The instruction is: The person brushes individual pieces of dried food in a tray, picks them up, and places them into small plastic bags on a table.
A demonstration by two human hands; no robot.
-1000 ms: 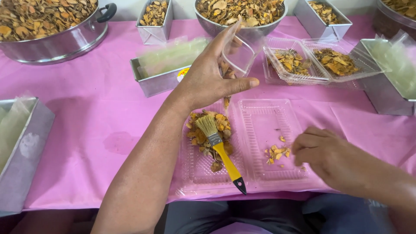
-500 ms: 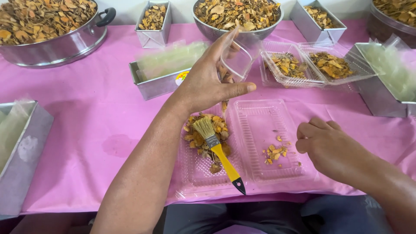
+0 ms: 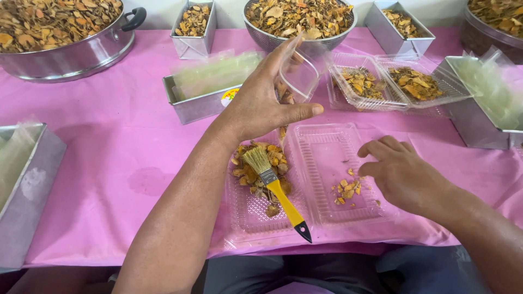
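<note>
At the far left edge of the frame I see a metal tin (image 3: 24, 190) on the pink counter (image 3: 120, 163), and in the upper left a big steel pot (image 3: 65, 38) heaped with dried brown chips. Moving right, a small tin of chips (image 3: 193, 27) stands behind a longer tin (image 3: 210, 92) stuffed with clear bags.

Near the middle, my left hand (image 3: 261, 103) is raised above the counter, its grip closed on a clear plastic bag (image 3: 297, 76): thumb across the front, fingers behind. The bag is see-through and crinkled, its mouth turned up and right, with a few orange-brown chips showing inside, low against the palm. Below it lies an open clear plastic box (image 3: 321, 179), two ribbed halves side by side. The left half holds a pile of chips (image 3: 259, 171) with a yellow-handled brush (image 3: 275, 188) lying on top, bristles up-frame. The right half has only a small scatter of crumbs (image 3: 346, 190).

My right hand (image 3: 406, 177) rests over the right half's edge, fingers loosely curled, holding nothing I can make out, fingertips just beside the crumbs.

Behind, a steel bowl (image 3: 299, 22) of chips sits at top centre, then two filled clear boxes (image 3: 397, 81), and a tin of bags (image 3: 485, 103) at the right.
</note>
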